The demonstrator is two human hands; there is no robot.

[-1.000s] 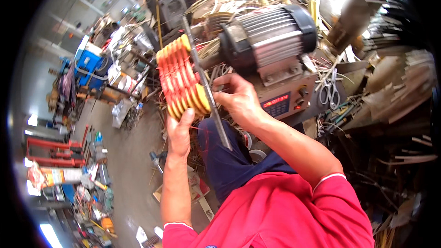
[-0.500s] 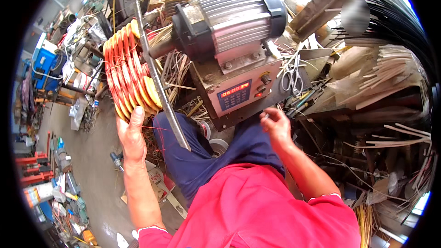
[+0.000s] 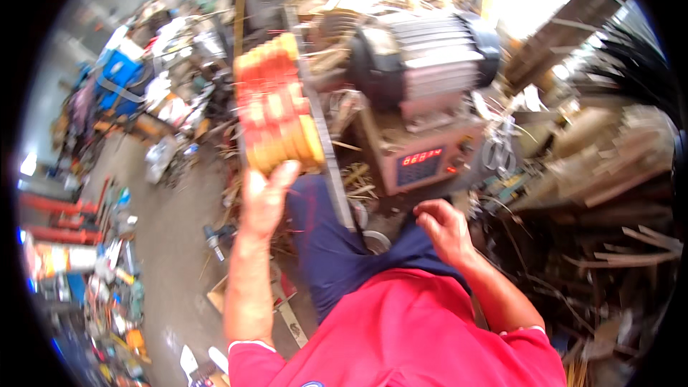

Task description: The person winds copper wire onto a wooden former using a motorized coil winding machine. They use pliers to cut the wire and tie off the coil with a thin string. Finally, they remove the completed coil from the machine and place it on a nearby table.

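Note:
My left hand [image 3: 265, 201] grips the lower end of a stack of yellow coil formers wound with red wire [image 3: 274, 100], mounted beside a long flat metal bar [image 3: 330, 172]. Behind it sit a finned electric motor [image 3: 430, 57] and a control box with lit display and keypad [image 3: 423, 165]. My right hand [image 3: 443, 229] is apart from the coils, over my lap below the box, its fingers curled; what is in them, if anything, is too blurred to make out.
Scissors [image 3: 498, 150] lie right of the box, near bundled strips [image 3: 609, 150] and black rods [image 3: 631, 64]. At left are a blue machine [image 3: 115, 79], red metal equipment [image 3: 61, 208] and scattered tools [image 3: 115, 294] on the floor [image 3: 165, 244].
My right hand has left the bar by the coils and dropped lower right, beneath the control box. My left hand stays on the coils. The view has swung meanwhile and is blurred now.

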